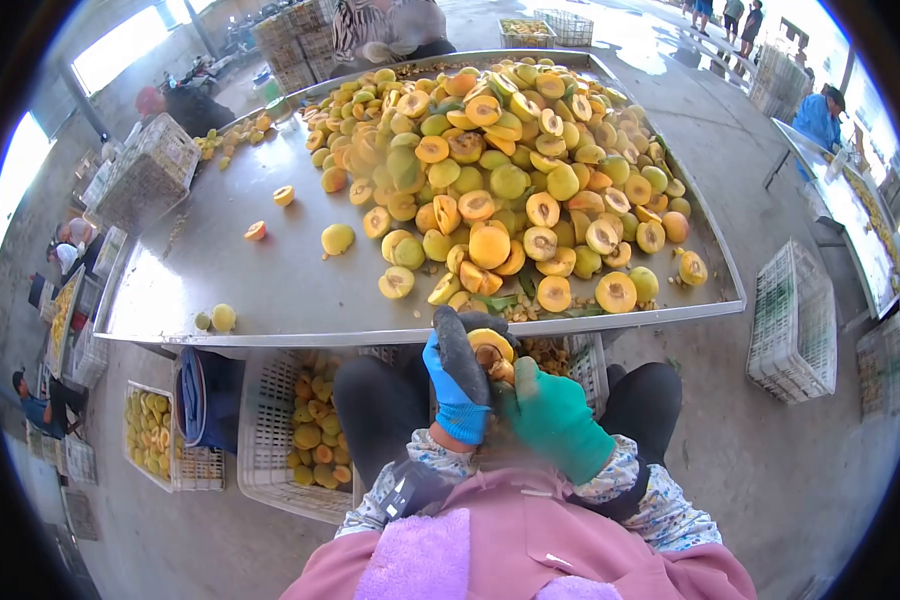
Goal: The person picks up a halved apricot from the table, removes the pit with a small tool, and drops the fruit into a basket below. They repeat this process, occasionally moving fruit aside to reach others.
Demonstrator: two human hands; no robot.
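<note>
In front of my lap, just below the table's near edge, my left hand (458,372) in a blue and black glove grips a cut yellow peach (491,343). Its cut face is up, and brown shows around the hollow. My right hand (562,418), in a green glove, is closed against the lower side of that peach, thumb at the hollow. What its fingers hold, if anything, is hidden. Beyond both hands, a large heap of whole and halved peaches (488,245) lies on the metal table (240,290).
Under the table stand a crate (270,440) of peaches by my left leg and a second crate (175,470) farther left. An upright white crate (792,320) is on the floor at right. Another person (390,30) sits across the table. More people work at side tables.
</note>
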